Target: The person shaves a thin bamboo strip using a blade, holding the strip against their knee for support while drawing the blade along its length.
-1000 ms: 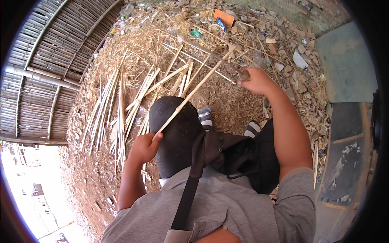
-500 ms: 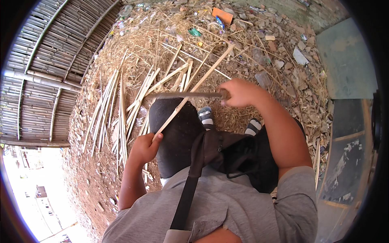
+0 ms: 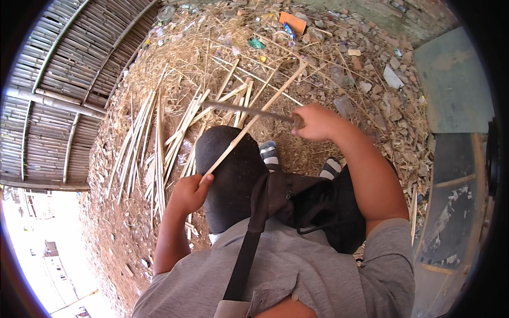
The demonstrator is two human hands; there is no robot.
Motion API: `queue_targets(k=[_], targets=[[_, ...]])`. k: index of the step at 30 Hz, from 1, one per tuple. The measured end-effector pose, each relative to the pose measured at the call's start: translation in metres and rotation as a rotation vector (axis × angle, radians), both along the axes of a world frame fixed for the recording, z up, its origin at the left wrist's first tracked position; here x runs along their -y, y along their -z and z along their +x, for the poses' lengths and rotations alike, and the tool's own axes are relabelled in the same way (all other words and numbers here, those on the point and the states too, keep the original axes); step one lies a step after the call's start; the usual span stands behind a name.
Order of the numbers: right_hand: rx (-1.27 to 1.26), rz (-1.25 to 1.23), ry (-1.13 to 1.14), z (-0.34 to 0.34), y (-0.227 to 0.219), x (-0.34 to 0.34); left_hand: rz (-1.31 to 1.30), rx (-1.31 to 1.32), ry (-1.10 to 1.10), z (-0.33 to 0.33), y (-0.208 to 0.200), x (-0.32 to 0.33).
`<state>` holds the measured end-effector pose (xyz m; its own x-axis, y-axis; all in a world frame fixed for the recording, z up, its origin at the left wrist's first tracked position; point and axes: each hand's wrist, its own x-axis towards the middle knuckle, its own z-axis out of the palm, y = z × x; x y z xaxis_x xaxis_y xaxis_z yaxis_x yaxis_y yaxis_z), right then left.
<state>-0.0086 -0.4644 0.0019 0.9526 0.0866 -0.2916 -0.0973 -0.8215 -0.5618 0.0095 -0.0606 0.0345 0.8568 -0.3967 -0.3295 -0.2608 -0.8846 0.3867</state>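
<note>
My left hand is closed on the near end of a long pale bamboo strip. The strip slants up and away to the right across my dark-clad left knee. In my right hand is the handle of a long, thin-bladed knife. Its dark blade points left and crosses the strip beyond the knee; whether the two touch I cannot tell. Several split bamboo strips lie on the ground to the left, and more strips lie beside the knee.
My sandalled feet rest on the dirt between my knees. A woven bamboo wall stands at the left. Rubble, straw and litter cover the ground ahead, with an orange piece at the back. Grey-green panels stand at the right.
The knife blade has moved farther along the strip, away from me, and its tip now tilts up to the left. My left hand and the strip stay nearly still.
</note>
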Motion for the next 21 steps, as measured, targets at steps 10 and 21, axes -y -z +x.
queue_targets(k=[10,21], targets=[[0.032,0.075,0.341,-0.003,0.006,0.058,-0.017,-0.019,-0.011,0.002,0.002,0.000],[-0.023,0.006,-0.138,-0.002,-0.007,-0.008,0.004,-0.002,0.011,0.000,0.001,-0.001]])
